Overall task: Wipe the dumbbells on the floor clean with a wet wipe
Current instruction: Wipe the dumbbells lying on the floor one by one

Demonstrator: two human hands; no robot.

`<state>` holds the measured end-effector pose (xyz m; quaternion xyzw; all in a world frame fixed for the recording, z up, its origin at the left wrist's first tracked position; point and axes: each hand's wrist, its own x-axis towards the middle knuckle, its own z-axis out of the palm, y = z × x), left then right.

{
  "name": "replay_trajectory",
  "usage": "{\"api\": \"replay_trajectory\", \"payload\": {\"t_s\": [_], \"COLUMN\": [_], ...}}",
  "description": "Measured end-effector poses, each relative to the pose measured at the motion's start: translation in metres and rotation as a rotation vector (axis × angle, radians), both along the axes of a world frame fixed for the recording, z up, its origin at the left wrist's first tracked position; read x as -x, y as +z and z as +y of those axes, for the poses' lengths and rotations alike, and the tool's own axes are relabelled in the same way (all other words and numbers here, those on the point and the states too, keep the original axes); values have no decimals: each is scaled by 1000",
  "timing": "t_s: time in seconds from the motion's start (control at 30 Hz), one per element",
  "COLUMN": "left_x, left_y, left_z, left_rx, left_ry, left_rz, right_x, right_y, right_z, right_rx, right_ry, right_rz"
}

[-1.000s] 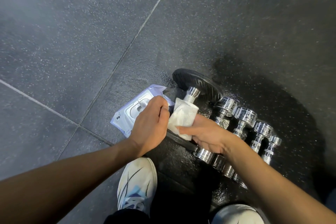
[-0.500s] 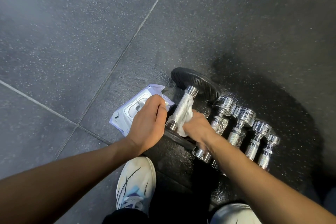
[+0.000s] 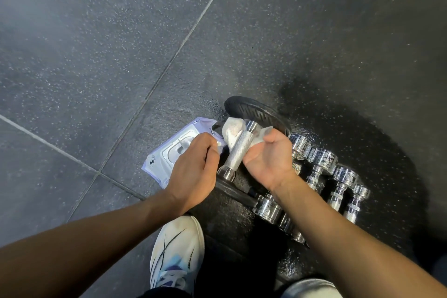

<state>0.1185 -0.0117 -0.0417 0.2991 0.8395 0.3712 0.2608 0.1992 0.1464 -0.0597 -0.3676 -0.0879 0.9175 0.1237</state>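
A big dumbbell with black rubber plates and a knurled steel handle [image 3: 238, 152] lies on the dark floor. A white wet wipe [image 3: 232, 131] runs under the handle's far end, with one end showing on each side. My left hand [image 3: 193, 168] pinches the left end. On the right of the handle, my right hand [image 3: 267, 159] is closed on the wipe's other end. A row of small chrome dumbbells [image 3: 321, 159] lies just right of the big one, partly hidden by my right forearm.
A lilac pack of wet wipes [image 3: 169, 152] lies on the floor under my left hand. My white shoe [image 3: 176, 251] stands near the bottom centre, and another shoe [image 3: 312, 288] at the bottom right. The floor around the dumbbells looks wet.
The wipe was wrapped over the handle under my right hand. Now it is pulled toward the far end, held by both hands, and most of the handle is bare.
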Motion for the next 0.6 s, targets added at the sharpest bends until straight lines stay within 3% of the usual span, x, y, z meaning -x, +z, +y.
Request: {"api": "replay_trajectory", "payload": {"t_s": [0.23,0.33,0.47,0.6], "left_x": [1,2,1,1], "left_y": [2,0,-1,-2], "left_z": [0,-1,-1,0], "left_rx": [27,17,40,30], "left_ry": [-19,-4,-4,-2], "left_rz": [-12,-10,3,4], "right_x": [-6,-12,-7,3], "right_y": [5,9,31,48], "right_z": [-5,-18,-38,-56], "right_rx": [-191,-403,-842,-1116], "right_ry": [263,285,389,881], "right_rz": [-46,-214,-494,-664]}}
